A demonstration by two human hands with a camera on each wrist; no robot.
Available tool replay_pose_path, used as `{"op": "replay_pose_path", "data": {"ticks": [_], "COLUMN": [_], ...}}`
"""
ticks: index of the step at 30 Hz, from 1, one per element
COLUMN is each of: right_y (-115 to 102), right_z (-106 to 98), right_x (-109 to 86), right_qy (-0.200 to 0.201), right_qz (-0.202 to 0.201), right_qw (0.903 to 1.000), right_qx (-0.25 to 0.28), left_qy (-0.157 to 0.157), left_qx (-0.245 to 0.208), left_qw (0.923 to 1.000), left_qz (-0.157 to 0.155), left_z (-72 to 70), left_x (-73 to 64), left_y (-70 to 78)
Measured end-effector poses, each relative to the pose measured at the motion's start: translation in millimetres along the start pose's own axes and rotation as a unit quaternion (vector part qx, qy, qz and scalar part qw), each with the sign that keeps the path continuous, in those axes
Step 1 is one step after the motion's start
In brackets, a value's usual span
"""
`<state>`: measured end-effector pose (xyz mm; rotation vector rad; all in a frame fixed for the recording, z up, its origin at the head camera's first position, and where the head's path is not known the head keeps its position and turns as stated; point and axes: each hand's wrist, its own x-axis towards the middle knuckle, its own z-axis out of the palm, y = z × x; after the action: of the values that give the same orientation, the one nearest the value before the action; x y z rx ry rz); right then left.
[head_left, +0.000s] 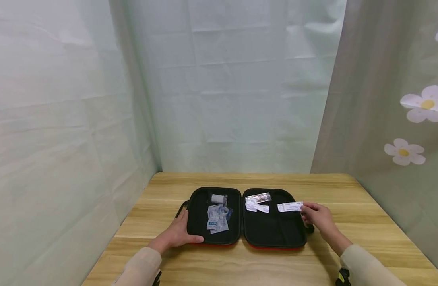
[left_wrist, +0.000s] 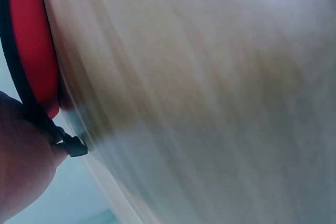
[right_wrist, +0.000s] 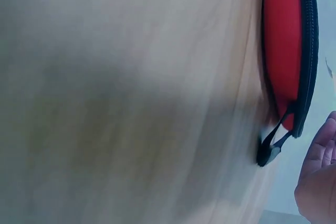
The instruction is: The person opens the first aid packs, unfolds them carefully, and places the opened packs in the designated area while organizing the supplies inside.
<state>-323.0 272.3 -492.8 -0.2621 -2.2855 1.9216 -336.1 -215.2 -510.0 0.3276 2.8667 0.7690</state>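
Observation:
A black-lined case (head_left: 214, 237) with a red shell lies opened flat on the wooden table. My left hand (head_left: 176, 232) rests on its front left corner, thumb stretched along the front rim and fingers up the left side. Over the right half's outer edge, my right hand (head_left: 317, 217) pinches the end of a long white paper packet (head_left: 289, 206). Several small white packets (head_left: 254, 205) and a silvery foil packet (head_left: 259, 197) lie in the right half. Clear-wrapped items (head_left: 217, 218) and a wrapped white roll (head_left: 218, 199) lie in the left half.
The wooden table (head_left: 262, 266) extends around the case, with pale curtains (head_left: 233, 99) behind and at both sides. A black strap loop (right_wrist: 269, 153) hangs off the case's red side in the right wrist view. Another strap (left_wrist: 71, 145) shows in the left wrist view.

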Motion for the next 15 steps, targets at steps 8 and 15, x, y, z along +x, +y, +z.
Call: {"op": "replay_pose_path", "data": {"ticks": [8, 15], "right_y": [9, 17], "right_z": [-16, -23], "right_x": [-10.9, -17.7], "right_qy": [0.009, 0.010], "right_qz": [0.007, 0.015], "right_qw": [0.9999, 0.9998], "right_qx": [-0.001, -0.011], "left_qy": [-0.004, -0.009], "left_qx": [-0.006, -0.008], "left_qw": [1.0000, 0.9999], "left_qz": [0.000, -0.010], "left_z": [-1.1, -0.2], "left_x": [0.1, 2.0], "left_y": [0.9, 0.4]}}
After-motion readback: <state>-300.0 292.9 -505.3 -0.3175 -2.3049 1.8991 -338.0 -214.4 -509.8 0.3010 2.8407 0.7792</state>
